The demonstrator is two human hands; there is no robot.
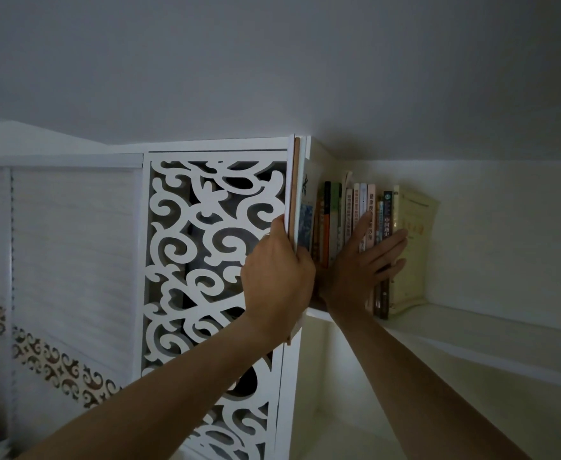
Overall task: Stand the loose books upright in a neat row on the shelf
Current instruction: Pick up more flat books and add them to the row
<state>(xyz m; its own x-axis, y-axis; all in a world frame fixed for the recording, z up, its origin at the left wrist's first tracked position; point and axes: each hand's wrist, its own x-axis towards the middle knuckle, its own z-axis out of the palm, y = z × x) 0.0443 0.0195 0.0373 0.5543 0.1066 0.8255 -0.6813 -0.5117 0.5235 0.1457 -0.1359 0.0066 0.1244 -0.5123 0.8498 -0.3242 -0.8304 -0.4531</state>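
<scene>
Books (355, 220) stand upright in a row on a white shelf (471, 330) at the centre right of the frame, their spines facing the camera, with a yellowish book (415, 247) at the right end of the row leaning slightly to the right. The right hand (358, 267), reaching up from the lower right, lies flat against the spines with its fingers straight and spread, the fingertips touching the darker spines and the edge of the yellowish book; it grasps nothing. Just left of the row, at the centre of the frame, the left hand (279, 273) grips a large thin book (300, 207) by its lower edge, thumb on the near side and fingers curled round the far side, holding it upright at the left end of the row, beside the shelf's side wall. The tall book's top reaches almost to the top board of the unit, well above the tops of the other books. Whether its bottom edge rests on the shelf cannot be told, since both hands hide that spot. To the left of the tall book, a white carved panel (212, 260) with swirling cut-outs fills the middle of the frame, running from the upper centre down to the bottom edge. Further left hangs a pale blind (66, 244) with a patterned band near its lower part. A plain ceiling (272, 61) covers the whole upper half of the frame.
</scene>
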